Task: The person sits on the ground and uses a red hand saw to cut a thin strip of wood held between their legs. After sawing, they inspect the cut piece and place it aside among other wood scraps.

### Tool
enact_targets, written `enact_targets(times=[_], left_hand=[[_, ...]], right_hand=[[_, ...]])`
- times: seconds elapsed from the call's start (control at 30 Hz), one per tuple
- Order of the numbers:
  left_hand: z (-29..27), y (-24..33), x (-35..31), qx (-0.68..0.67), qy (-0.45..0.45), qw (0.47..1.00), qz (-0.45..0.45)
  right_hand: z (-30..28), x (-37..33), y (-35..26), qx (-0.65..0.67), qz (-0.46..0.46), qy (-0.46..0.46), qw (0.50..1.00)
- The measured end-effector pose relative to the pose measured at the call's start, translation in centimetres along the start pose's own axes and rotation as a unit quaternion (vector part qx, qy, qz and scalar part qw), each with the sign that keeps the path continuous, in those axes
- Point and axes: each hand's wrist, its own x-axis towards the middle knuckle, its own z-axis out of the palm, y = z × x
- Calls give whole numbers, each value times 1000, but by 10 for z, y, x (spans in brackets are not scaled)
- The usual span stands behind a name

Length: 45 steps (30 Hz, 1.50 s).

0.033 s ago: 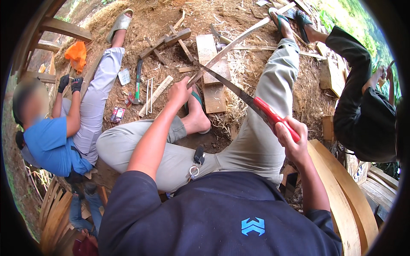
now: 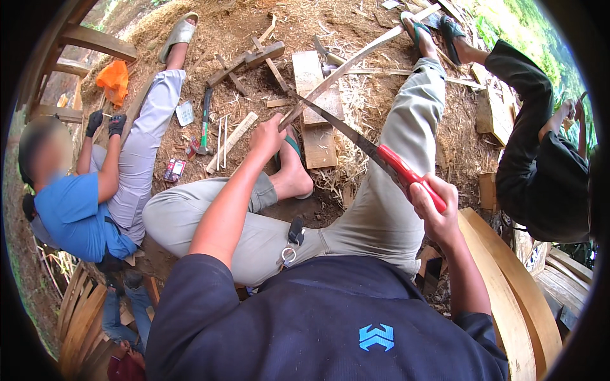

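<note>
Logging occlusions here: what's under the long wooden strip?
Pale wooden blocks and shavings show either side of the long wooden strip; the parts it and the left hand cover are hidden.

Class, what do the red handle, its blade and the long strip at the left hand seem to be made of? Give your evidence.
Red handle: probably plastic, though painted wood is possible; smooth, fairly glossy, with lighter highlights.
Blade: likely metal; dark, dull, thin and straight.
Long strip: wood, seemingly unpainted; pale brown, much like the nearby shavings.
</note>
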Motion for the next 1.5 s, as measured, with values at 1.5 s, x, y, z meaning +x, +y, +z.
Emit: enact_targets(times=[1.5], left_hand=[[6, 6, -5, 13, -7, 1000, 18]], right_hand=[[104, 91, 42, 36, -84, 88, 992]])
